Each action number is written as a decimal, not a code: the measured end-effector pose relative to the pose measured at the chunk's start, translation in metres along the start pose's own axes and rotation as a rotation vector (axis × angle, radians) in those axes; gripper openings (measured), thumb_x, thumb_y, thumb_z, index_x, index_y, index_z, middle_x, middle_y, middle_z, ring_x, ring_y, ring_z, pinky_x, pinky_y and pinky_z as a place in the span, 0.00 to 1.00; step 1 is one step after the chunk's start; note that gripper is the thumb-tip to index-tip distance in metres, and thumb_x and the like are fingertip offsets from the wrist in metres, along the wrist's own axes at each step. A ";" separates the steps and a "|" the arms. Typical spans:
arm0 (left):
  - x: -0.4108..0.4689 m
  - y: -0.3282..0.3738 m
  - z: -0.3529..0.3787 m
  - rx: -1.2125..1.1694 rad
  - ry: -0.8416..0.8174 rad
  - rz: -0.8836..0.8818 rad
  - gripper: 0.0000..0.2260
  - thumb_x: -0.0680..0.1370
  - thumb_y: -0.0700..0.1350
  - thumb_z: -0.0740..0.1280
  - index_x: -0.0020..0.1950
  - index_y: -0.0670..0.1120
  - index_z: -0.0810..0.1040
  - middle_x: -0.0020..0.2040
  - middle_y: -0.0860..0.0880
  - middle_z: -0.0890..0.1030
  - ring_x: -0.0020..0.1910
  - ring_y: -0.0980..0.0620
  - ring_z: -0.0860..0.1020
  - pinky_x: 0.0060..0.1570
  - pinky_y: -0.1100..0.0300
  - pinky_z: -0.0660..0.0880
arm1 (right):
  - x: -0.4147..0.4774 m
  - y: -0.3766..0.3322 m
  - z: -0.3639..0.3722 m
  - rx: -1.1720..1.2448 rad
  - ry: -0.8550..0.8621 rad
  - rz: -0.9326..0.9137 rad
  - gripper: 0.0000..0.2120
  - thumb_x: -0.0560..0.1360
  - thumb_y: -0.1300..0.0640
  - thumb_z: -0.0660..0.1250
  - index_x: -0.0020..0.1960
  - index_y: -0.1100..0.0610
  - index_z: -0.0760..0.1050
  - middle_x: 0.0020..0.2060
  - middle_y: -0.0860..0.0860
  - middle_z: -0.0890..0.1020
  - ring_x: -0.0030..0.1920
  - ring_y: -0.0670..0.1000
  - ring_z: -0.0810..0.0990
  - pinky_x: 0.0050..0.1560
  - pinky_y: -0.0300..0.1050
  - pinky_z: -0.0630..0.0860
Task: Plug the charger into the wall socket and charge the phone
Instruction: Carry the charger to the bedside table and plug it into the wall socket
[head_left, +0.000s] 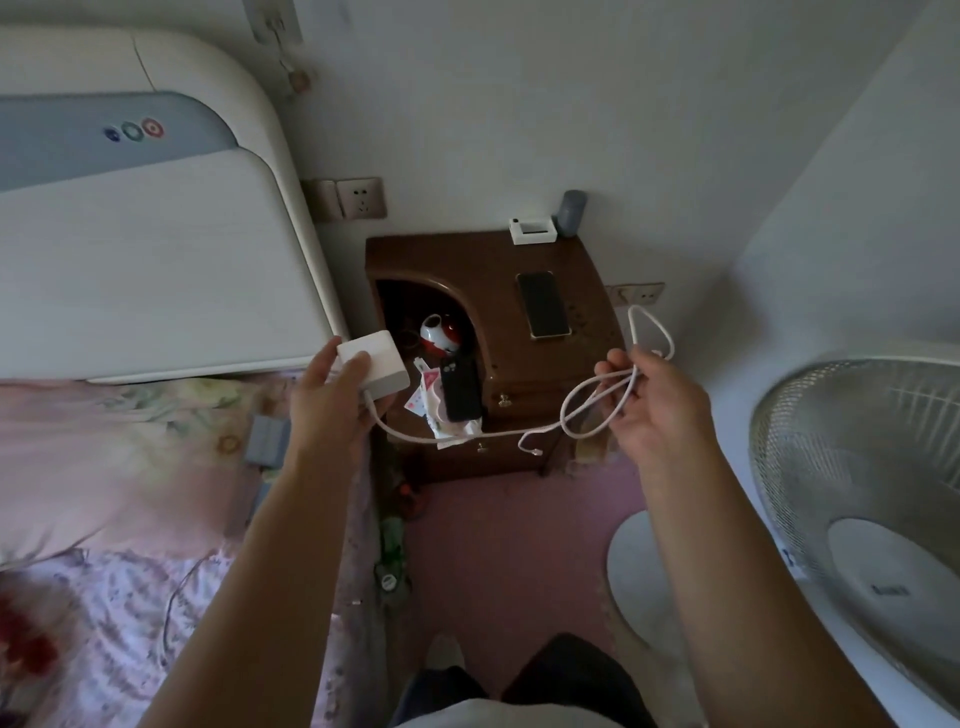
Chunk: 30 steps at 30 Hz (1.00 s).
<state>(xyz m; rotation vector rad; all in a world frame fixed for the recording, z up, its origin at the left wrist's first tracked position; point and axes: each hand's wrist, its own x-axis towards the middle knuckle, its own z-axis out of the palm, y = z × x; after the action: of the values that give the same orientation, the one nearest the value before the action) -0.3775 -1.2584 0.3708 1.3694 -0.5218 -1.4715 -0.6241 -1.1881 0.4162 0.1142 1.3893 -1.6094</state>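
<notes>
My left hand (332, 395) grips a white square charger (379, 364) in front of the bed's edge. Its white cable (467, 435) runs rightward to my right hand (654, 405), which holds several loops of it, and the free plug end (535, 452) dangles below. A dark phone (543, 305) lies flat on top of the brown nightstand (467, 260). The wall socket (360, 199) sits on the wall just left of the nightstand, above it. A second socket (644, 296) is low on the wall to the right.
A bed with a white headboard (156, 234) fills the left. A standing fan (857, 493) is at the right. The nightstand's open shelf holds a red-and-white pot (441, 335), another dark phone (460, 395) and packets. A white box (532, 231) and grey cylinder (573, 210) stand at its back.
</notes>
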 end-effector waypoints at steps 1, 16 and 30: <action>0.005 0.002 0.002 -0.004 0.001 -0.006 0.23 0.77 0.40 0.66 0.71 0.50 0.69 0.69 0.43 0.71 0.56 0.46 0.78 0.40 0.57 0.79 | 0.003 -0.001 0.005 -0.003 0.004 0.001 0.03 0.77 0.61 0.64 0.45 0.58 0.75 0.39 0.53 0.81 0.42 0.52 0.82 0.55 0.48 0.76; 0.085 0.017 0.084 -0.009 0.105 0.022 0.22 0.77 0.40 0.66 0.71 0.49 0.70 0.68 0.43 0.71 0.56 0.46 0.78 0.46 0.53 0.79 | 0.125 -0.050 0.075 -0.074 -0.066 0.113 0.04 0.77 0.59 0.63 0.45 0.57 0.75 0.40 0.53 0.82 0.44 0.52 0.82 0.47 0.45 0.76; 0.125 0.025 0.151 0.001 0.220 0.054 0.22 0.78 0.40 0.65 0.72 0.48 0.68 0.66 0.43 0.71 0.53 0.48 0.77 0.46 0.55 0.79 | 0.196 -0.088 0.124 -0.175 -0.126 0.210 0.05 0.77 0.59 0.64 0.43 0.57 0.74 0.39 0.52 0.82 0.47 0.52 0.82 0.54 0.47 0.75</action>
<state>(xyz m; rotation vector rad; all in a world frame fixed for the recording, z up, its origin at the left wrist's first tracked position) -0.4857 -1.4237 0.3713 1.4853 -0.4154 -1.2581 -0.7273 -1.4129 0.4005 0.0518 1.3662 -1.2948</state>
